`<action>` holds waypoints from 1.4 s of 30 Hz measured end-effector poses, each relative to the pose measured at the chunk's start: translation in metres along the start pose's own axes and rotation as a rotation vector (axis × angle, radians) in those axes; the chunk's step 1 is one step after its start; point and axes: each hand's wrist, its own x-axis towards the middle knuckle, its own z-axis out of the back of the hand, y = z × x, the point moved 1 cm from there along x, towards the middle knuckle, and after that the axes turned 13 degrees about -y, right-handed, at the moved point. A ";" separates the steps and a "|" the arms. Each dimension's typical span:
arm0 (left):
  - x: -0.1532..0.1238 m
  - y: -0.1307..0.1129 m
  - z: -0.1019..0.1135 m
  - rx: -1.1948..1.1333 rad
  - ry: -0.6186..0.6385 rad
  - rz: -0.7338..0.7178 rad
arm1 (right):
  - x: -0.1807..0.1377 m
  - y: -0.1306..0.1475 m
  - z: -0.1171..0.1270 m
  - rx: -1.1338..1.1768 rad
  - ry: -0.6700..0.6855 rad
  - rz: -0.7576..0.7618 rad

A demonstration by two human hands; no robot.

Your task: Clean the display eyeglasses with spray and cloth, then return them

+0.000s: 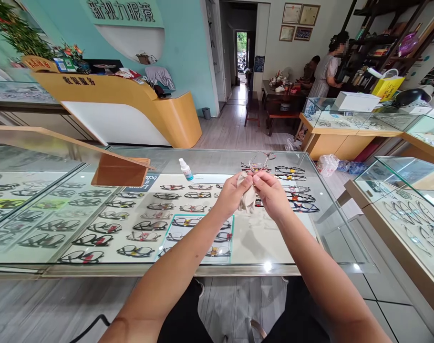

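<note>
Both hands meet above the glass display case (260, 271). My left hand (234, 194) is closed on a crumpled beige cleaning cloth (248, 200), which hangs below the fingers. My right hand (271, 191) pinches a pair of thin-framed eyeglasses (262, 164) right beside the cloth. The temples and part of the frame stick out beyond the fingertips, away from me. The fingers and cloth hide the rest of the frame. Left of the hands, a white spray bottle (185, 170) with a blue label stands upright on the glass.
Rows of eyeglass frames (154, 226) lie inside the case. A wooden-backed mirror or stand (121, 170) rests on its left part. More display cases (410, 205) stand at the right. Beyond are a counter (181, 116), a person (322, 76) standing by shelves and another seated.
</note>
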 end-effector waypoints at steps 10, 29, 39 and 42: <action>0.003 -0.014 0.009 0.101 0.161 0.030 | 0.004 0.007 0.006 0.038 -0.081 -0.075; 0.026 -0.016 0.023 -0.116 -0.279 0.128 | 0.011 0.027 0.020 0.107 -0.099 0.033; 0.069 -0.016 0.098 0.327 -0.656 0.044 | 0.005 0.033 0.019 -0.012 -0.004 0.088; 0.069 -0.014 0.106 0.576 -0.700 -0.060 | 0.005 0.033 0.018 -0.039 0.017 0.076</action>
